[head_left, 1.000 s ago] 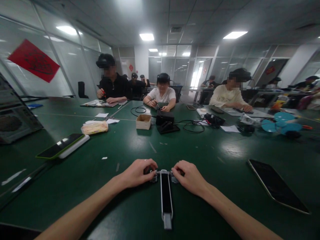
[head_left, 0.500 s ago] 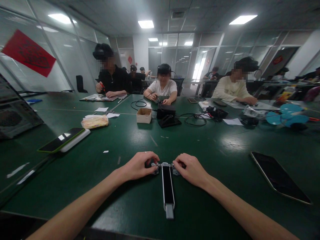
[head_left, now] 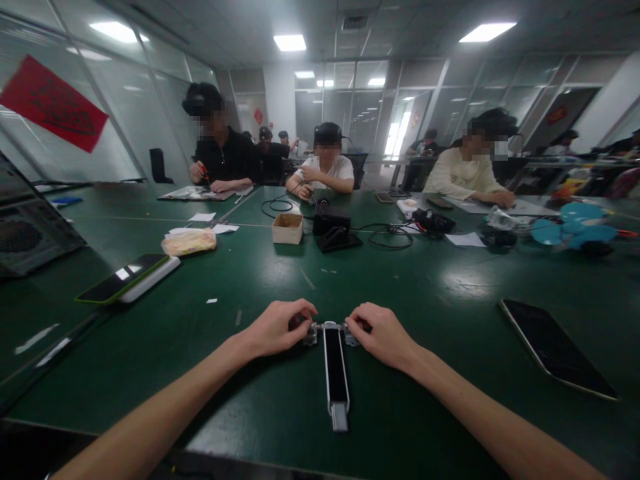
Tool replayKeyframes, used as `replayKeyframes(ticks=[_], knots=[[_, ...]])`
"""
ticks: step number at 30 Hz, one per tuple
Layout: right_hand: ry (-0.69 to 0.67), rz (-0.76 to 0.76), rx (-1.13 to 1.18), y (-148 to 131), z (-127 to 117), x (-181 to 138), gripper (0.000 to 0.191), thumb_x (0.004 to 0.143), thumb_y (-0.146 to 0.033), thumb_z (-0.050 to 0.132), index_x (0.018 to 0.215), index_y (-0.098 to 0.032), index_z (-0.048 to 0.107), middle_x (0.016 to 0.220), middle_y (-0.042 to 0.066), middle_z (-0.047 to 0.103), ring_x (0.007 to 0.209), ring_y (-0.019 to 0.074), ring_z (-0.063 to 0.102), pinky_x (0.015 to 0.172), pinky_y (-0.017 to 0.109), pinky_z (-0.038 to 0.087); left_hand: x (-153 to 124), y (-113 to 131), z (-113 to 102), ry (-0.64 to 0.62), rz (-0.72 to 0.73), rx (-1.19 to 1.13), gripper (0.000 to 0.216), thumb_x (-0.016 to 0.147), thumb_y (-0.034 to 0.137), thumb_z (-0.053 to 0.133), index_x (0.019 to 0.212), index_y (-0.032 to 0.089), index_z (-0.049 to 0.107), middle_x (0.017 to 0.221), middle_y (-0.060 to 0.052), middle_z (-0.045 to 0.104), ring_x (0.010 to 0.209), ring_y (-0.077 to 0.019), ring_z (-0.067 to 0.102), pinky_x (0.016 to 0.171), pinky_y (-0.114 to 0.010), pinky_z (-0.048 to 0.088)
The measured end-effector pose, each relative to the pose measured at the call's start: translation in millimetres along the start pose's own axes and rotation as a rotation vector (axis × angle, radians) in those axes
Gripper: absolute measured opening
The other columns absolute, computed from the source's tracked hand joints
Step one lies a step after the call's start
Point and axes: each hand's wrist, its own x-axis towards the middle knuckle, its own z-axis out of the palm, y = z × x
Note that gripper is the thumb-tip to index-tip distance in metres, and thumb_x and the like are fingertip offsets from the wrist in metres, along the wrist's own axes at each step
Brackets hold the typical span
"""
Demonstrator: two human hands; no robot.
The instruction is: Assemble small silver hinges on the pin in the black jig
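A long narrow black and silver device (head_left: 335,370) lies on the green table (head_left: 280,280), pointing towards me. At its far end a small metal crosspiece sticks out to both sides. My left hand (head_left: 277,327) is curled, with its fingertips pinched on the left end of that crosspiece. My right hand (head_left: 381,335) is curled the same way on the right end. Both forearms rest low over the table's near edge.
A phone on a white power bank (head_left: 125,279) lies at the left, a dark tablet (head_left: 553,349) at the right. A small cardboard box (head_left: 287,228), a black device with cables (head_left: 334,230) and a wrapped packet (head_left: 189,241) sit farther back. Several people work at the far side.
The view has tilted and shifted slightly, so the device and hands appear a little higher in the picture. Both hands keep the same grip on the crosspiece.
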Motion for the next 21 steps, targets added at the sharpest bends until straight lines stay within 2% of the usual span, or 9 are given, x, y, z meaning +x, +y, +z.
replayKeyframes(ticks=[5, 11, 16, 21], knots=[[-0.013, 0.013, 0.007, -1, -1, 0, 0.024, 0.089, -0.021, 0.051, 0.066, -0.017, 0.055, 0.067, 0.001, 0.055, 0.061, 0.0135, 0.049, 0.057, 0.027, 0.039, -1, 3, -1, 0.067, 0.047, 0.011, 0.017, 0.082, 0.015, 0.051, 0.096, 0.016, 0.06, 0.082, -0.001, 0.068, 0.067, -0.0117, 0.062, 0.061, -0.021, 0.046], [-0.009, 0.005, -0.002, -1, -1, 0, 0.023, 0.089, -0.021, 0.051, 0.068, -0.017, 0.057, 0.068, 0.001, 0.056, 0.061, 0.0135, 0.05, 0.057, 0.027, 0.039, -1, -1, 1, 0.03, 0.035, 0.031, 0.017, 0.084, 0.016, 0.051, 0.099, 0.016, 0.059, 0.081, -0.001, 0.069, 0.069, -0.0129, 0.064, 0.064, -0.022, 0.047], [0.01, -0.021, -0.006, 1, 1, 0, 0.022, 0.089, -0.022, 0.051, 0.069, -0.017, 0.058, 0.067, 0.001, 0.057, 0.061, 0.0137, 0.051, 0.057, 0.027, 0.04, -2, 2, 0, 0.127, 0.088, 0.043, 0.013, 0.084, 0.017, 0.05, 0.093, 0.016, 0.06, 0.079, -0.001, 0.067, 0.068, -0.012, 0.061, 0.062, -0.021, 0.045], [0.12, -0.011, 0.038, -1, 1, 0, 0.022, 0.09, -0.025, 0.049, 0.072, -0.018, 0.059, 0.068, 0.002, 0.058, 0.06, 0.014, 0.052, 0.056, 0.026, 0.041, -1, -8, 1, 0.198, 0.093, 0.089, 0.013, 0.086, 0.019, 0.049, 0.091, 0.016, 0.06, 0.08, -0.002, 0.067, 0.068, -0.013, 0.061, 0.064, -0.023, 0.045]])
